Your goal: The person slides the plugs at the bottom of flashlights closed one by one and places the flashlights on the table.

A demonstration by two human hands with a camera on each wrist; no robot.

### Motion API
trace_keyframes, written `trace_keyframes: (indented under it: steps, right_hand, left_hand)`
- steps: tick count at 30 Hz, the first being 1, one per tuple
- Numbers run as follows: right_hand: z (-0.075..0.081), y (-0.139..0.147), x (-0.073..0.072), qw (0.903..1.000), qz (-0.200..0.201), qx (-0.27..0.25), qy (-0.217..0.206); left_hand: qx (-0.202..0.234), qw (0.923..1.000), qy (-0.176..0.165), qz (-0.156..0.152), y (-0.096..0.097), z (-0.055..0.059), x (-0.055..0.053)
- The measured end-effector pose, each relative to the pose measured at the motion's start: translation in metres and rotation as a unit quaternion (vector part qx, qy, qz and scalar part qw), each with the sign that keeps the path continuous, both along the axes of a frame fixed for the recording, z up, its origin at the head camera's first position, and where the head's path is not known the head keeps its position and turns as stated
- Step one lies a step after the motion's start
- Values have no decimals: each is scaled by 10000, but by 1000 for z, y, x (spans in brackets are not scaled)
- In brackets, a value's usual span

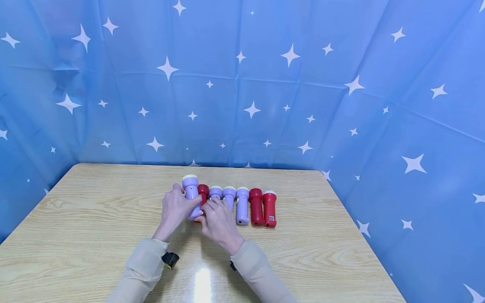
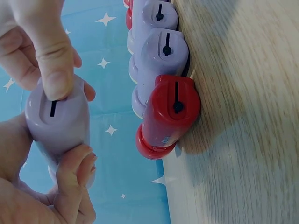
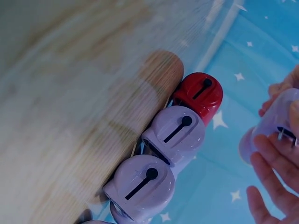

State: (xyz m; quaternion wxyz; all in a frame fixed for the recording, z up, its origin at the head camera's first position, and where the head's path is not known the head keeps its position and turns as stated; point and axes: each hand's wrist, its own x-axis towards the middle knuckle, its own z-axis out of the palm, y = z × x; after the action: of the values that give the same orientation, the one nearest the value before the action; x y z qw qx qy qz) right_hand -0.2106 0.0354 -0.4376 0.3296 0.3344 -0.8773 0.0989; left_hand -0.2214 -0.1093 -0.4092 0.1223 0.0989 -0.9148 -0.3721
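Note:
A lilac flashlight (image 1: 191,191) is raised off the table, its pale-rimmed head pointing away from me. My left hand (image 1: 175,210) grips its body. My right hand (image 1: 221,223) holds the tail end, and in the left wrist view its thumb (image 2: 58,84) presses on the end cap at the dark slot. Small metal prongs (image 3: 287,135) stick out of the flashlight's side in the right wrist view. Just right of the held one, a red flashlight (image 2: 170,112) lies at the row's left end, partly hidden by the hands in the head view.
Further along the row lie several lilac flashlights (image 1: 242,206), then a dark red flashlight (image 1: 256,206) and a red flashlight with a white rim (image 1: 270,208). They rest side by side on the wooden table (image 1: 94,219). A blue star-patterned curtain (image 1: 212,101) hangs behind.

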Motion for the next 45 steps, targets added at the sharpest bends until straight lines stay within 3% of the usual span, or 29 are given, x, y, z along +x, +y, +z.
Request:
trace_keyframes:
  steps: [23,38,45]
  right_hand:
    - [2,-2,3,9998,-187,62,-99]
    - [1,-2,1,9998,-71,-65,194]
    - [0,-2,0,9998,-78,-61,143]
  left_hand:
    - [19,9998,195,75,2,-1,2]
    - [-87,9992,366,146,6,-3,2]
    - [-54,9993,336,128,8,-4,2]
